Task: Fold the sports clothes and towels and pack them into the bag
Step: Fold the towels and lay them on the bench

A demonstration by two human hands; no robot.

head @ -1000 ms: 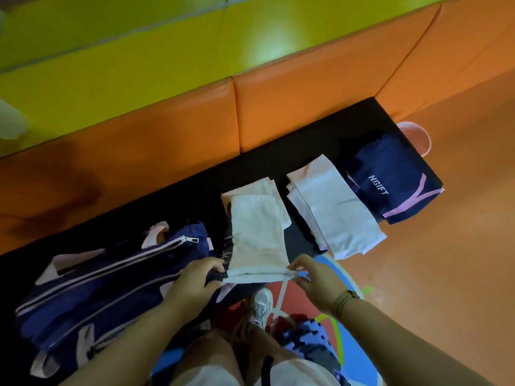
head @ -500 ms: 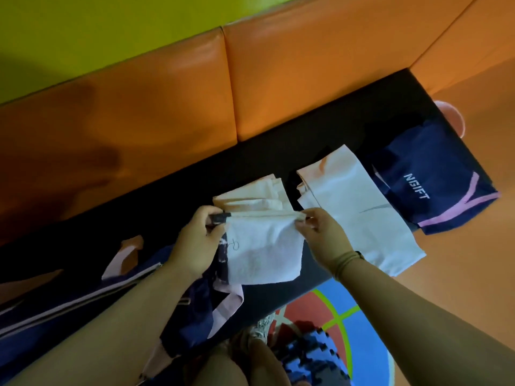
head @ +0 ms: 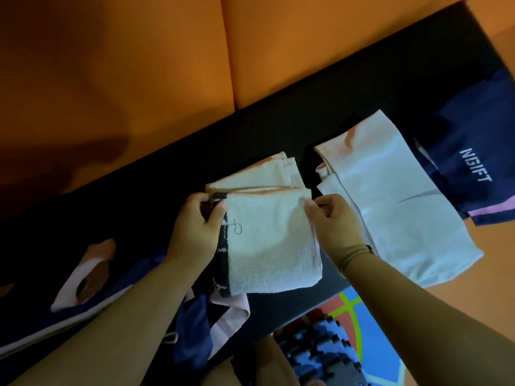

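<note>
A white towel [head: 270, 246] with a dark band along its left edge lies folded in half on the black bench [head: 167, 176]. My left hand [head: 195, 229] pinches its upper left corner, and my right hand [head: 334, 221] pinches its upper right corner. Another folded white towel [head: 259, 174] sits just behind it. To the right lies a folded white garment [head: 395, 201], then a navy garment [head: 468, 165] with pink trim and white lettering. The navy bag [head: 92, 310] with pale pink straps lies at the lower left, partly hidden by my left arm.
Orange padded cushions [head: 139, 79] back the bench. Below the bench edge are a colourful floor mat [head: 370, 330] and my knees. Orange floor shows at the right.
Both hands lifted the towel's near edge and carried it away from me, folding the towel in half. The view has closed in on the bench.
</note>
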